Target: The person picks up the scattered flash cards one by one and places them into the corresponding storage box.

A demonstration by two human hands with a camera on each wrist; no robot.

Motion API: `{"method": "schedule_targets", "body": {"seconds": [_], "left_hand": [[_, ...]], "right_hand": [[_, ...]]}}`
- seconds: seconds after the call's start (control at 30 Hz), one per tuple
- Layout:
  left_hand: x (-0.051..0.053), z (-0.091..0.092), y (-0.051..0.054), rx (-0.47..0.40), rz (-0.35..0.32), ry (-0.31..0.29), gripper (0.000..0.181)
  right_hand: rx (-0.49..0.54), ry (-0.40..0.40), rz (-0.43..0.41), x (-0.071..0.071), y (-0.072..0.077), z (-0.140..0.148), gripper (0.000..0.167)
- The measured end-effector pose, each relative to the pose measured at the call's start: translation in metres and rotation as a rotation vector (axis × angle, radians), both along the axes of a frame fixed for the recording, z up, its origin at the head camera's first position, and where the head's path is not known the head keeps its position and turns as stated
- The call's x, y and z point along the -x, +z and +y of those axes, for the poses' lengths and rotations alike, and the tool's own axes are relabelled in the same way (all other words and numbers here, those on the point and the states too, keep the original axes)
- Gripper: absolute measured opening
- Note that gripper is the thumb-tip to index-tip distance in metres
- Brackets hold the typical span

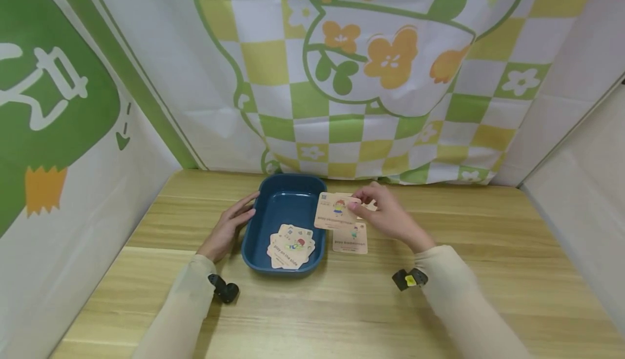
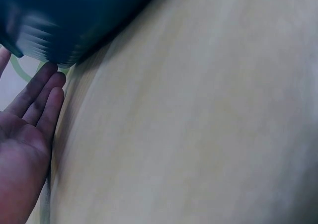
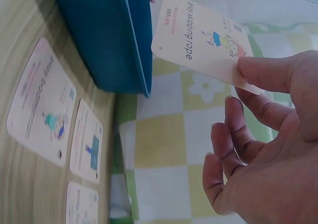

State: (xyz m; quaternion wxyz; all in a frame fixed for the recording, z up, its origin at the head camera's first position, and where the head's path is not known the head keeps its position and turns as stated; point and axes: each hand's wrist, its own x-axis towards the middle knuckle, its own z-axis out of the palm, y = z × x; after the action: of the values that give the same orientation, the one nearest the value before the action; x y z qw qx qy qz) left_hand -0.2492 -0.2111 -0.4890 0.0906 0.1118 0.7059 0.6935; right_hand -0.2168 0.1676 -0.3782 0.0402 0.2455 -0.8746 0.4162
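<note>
Between thumb and forefinger, the right hand (image 1: 386, 212) (image 3: 268, 129) pinches a card reading "play skipping rope" (image 1: 334, 211) (image 3: 198, 40), raised beside the right rim of a dark blue tray (image 1: 250, 256) (image 3: 112, 45). The left hand (image 1: 229, 230) (image 2: 30, 139) touches the tray's left side with its fingers extended. Several overlapping cards lie inside the tray near its front, the top one reading "play on the slide" (image 1: 292, 248). On the table right of the tray is a badminton card (image 1: 350, 241) (image 3: 43, 107), partly beneath the held card in the head view.
Behind the badminton card, two more cards lie on the wooden table (image 1: 312, 315); the right wrist view shows a card with a blue picture (image 3: 85, 142) and another partly cut off (image 3: 82, 204). A checked, flowered cloth (image 1: 342, 131) hangs at the table's back edge.
</note>
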Motion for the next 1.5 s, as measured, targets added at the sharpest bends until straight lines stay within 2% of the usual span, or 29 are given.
{"method": "schedule_targets", "body": {"seconds": [0.3,0.53,0.77,1.03,1.5], "left_hand": [[0.000,0.001,0.000,-0.002,-0.005,0.006,0.053],[0.001,0.001,0.000,0.001,-0.006,0.005,0.054],[0.001,0.001,0.000,0.002,0.003,0.003,0.053],[0.001,0.001,0.001,0.002,0.004,0.001,0.053],[0.000,0.002,0.001,0.008,0.008,0.000,0.053]], "right_hand": [[0.016,0.026,-0.028,0.000,-0.005,-0.025,0.006],[0.033,0.066,-0.017,-0.001,-0.010,-0.042,0.005],[0.018,0.066,-0.032,-0.001,-0.017,-0.055,0.007],[0.029,0.092,-0.050,-0.002,-0.021,-0.063,0.006],[-0.060,0.081,-0.098,-0.005,-0.030,-0.066,0.007]]}}
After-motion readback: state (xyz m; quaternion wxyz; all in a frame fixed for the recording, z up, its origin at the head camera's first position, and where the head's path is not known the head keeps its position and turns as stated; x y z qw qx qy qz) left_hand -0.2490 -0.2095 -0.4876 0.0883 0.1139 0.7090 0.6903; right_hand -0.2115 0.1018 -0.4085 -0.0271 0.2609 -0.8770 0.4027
